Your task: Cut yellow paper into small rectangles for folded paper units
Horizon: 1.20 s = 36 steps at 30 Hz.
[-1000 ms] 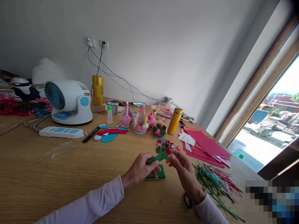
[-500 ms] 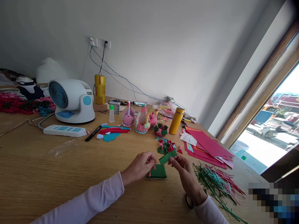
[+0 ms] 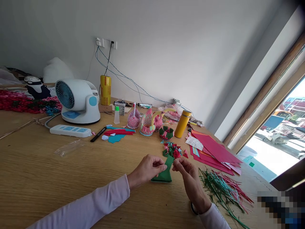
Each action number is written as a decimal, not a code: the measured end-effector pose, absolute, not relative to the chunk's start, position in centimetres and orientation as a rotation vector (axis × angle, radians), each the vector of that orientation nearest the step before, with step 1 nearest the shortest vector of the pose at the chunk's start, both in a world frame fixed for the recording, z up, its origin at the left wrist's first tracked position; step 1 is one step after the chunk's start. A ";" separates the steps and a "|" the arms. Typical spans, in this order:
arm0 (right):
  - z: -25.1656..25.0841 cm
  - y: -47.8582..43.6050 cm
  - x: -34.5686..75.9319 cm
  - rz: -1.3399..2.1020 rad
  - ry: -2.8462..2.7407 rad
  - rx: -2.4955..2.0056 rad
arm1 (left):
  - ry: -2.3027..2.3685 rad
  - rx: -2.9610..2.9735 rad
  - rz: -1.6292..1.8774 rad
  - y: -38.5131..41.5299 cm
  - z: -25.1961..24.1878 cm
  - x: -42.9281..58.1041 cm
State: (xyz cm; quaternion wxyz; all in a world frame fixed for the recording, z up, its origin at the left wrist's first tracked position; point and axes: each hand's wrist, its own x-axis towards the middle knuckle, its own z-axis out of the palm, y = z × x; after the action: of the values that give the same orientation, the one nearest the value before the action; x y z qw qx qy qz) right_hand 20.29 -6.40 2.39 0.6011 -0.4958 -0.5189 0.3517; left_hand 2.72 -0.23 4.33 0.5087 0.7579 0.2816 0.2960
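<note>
Wood-grained surface [image 3: 95, 181] set against a plain grey wall [image 3: 154, 54], with a wood-framed window [image 3: 283, 133] at the right giving onto a bright street. Cables hang from the wall sockets [image 3: 100, 42] and run behind the surface's far edge. At the left stand a white fan [image 3: 81, 92] and, just before it, a power strip [image 3: 70, 130]; artificial flowers [image 3: 23, 103] lie beyond. Along the middle are a green-capped bottle [image 3: 116, 118], modular-paper swans [image 3: 133, 119], a small green-rimmed paper bowl [image 3: 166, 133] and a yellow flask [image 3: 182, 124], all upright. Red paper sheets [image 3: 214, 144] overlap at the right; nearer lies a tangle of thin paper offcuts [image 3: 221, 186].

At centre, a green paper strip [image 3: 169, 161] is raised over a green paper stack [image 3: 164, 177], partly hiding it, near a heap of folded paper pieces [image 3: 172, 149]. The left hand [image 3: 151, 167], fingers closed, pinches the strip's left edge. The right hand [image 3: 187, 173] has its fingertips together at the opposite edge; whether they grip it cannot be told. The right wrist partly covers a dark ring [image 3: 193, 209].
</note>
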 end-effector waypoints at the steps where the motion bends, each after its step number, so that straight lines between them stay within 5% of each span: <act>1: 2.4 -6.4 20.2 0.829 -1.204 -1.143 | 0.683 1.789 0.721 -0.2 4.3 2.7; 36: 2.3 -6.8 19.0 1.066 -1.225 -0.932 | 0.599 0.809 0.595 -1.5 5.0 3.1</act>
State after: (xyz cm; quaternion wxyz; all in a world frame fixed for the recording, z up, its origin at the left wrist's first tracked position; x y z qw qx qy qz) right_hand 18.99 -6.79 2.34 0.5928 -0.4008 -0.5271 0.4584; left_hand 3.08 -1.48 5.03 0.8339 0.3818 0.2827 0.2809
